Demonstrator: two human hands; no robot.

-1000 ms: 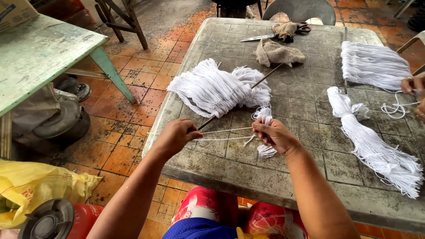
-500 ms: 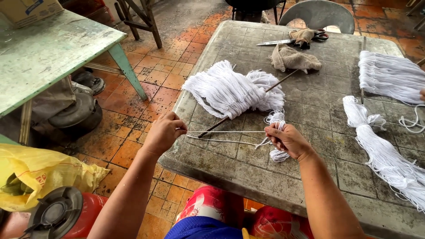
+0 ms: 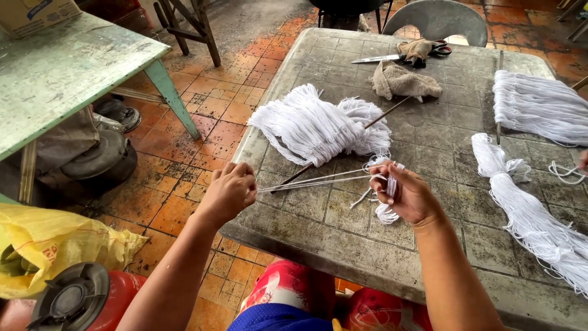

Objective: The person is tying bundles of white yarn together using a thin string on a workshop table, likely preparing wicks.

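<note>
Fingers of the left hand pinch white strings taut toward the right hand, which clutches a small looped bundle over the concrete table; even tension keeps strands aligned.

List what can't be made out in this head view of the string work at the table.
- Left hand: closed fist hides how it grips the strands.
- Right hand: fingers cover part of the small bundle.
- Scissors: handles wrapped under a brown cloth.
- Right string bundles: cut off by the frame edge.
- Another person's fingertip: only a sliver at the right edge.
</note>
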